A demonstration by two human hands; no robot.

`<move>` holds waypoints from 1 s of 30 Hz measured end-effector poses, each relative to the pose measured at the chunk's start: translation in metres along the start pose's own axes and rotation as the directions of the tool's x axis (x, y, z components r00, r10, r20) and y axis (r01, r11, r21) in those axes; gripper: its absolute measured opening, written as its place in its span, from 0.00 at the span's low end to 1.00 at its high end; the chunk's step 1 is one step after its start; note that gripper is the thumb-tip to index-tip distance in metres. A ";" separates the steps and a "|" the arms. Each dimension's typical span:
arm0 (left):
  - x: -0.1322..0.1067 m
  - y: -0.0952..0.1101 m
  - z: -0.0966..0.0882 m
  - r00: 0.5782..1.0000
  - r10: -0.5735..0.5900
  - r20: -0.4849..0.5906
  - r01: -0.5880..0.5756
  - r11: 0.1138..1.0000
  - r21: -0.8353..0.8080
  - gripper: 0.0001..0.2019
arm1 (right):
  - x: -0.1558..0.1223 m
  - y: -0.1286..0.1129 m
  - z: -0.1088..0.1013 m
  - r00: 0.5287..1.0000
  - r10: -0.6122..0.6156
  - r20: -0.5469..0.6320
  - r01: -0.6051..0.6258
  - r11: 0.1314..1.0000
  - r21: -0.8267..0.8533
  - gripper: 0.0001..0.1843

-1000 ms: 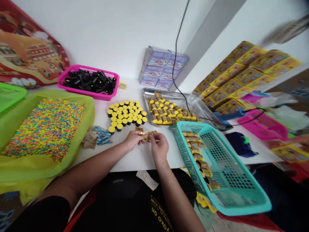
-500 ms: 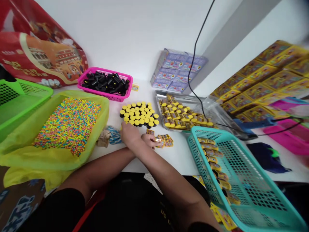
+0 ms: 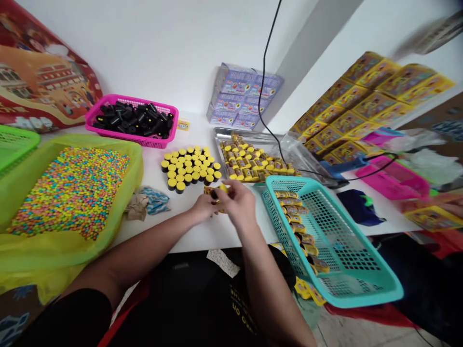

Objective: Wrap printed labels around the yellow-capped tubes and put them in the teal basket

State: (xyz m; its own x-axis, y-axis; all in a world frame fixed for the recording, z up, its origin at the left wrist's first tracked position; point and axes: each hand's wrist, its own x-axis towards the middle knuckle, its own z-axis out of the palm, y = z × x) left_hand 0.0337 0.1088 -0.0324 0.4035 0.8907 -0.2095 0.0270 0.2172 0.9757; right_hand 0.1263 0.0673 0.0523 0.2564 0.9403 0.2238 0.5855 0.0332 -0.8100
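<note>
My left hand (image 3: 205,207) and my right hand (image 3: 238,198) are together over the table in front of me. The right fingers are closed on a small black bottle with a yellow cap (image 3: 223,187). The left fingers are pinched against its dark side, holding a small glossy label that is mostly hidden. Under and behind the hands lie printed yellow labels (image 3: 207,190), partly covered. Just beyond stands a cluster of the same yellow-capped bottles (image 3: 190,166), packed close together.
A teal basket (image 3: 273,202) of labelled bottles is at right, behind it a metal tray (image 3: 219,144) of more. At left are a candy-filled tub lined with yellow plastic (image 3: 133,178), a crumpled cloth (image 3: 154,200) and a pink basket (image 3: 144,140). Another person's hand (image 3: 454,202) is far right.
My right hand has come back from the bottle cluster with one bottle, and the arms are no longer crossed. Both hands have met around it. The view has turned right.
</note>
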 end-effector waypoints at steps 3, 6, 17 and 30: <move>-0.004 0.002 -0.003 0.999 0.036 0.038 -0.037 0.999 0.030 0.11 | 0.002 0.032 -0.036 0.988 0.157 -0.003 -0.153 0.967 0.203 0.20; -0.006 0.002 -0.004 0.992 0.074 0.103 -0.083 0.994 0.077 0.10 | -0.003 0.051 -0.054 0.969 0.248 0.023 -0.243 0.923 0.298 0.19; -0.010 0.012 -0.002 0.855 0.465 0.230 -0.518 0.753 0.405 0.18 | -0.009 0.053 -0.050 0.961 0.134 0.241 -0.211 0.919 0.332 0.15; -0.009 0.011 -0.005 0.944 0.235 0.232 -0.289 0.926 0.240 0.11 | -0.010 0.069 -0.056 0.932 0.101 0.348 -0.235 0.900 0.367 0.16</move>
State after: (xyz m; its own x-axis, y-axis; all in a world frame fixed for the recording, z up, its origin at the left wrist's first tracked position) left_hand 0.0262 0.1054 -0.0198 0.5997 0.7989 0.0460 0.1281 -0.1526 0.9800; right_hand 0.2070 0.0409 0.0241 0.0304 0.9976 -0.0623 0.1847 -0.0669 -0.9805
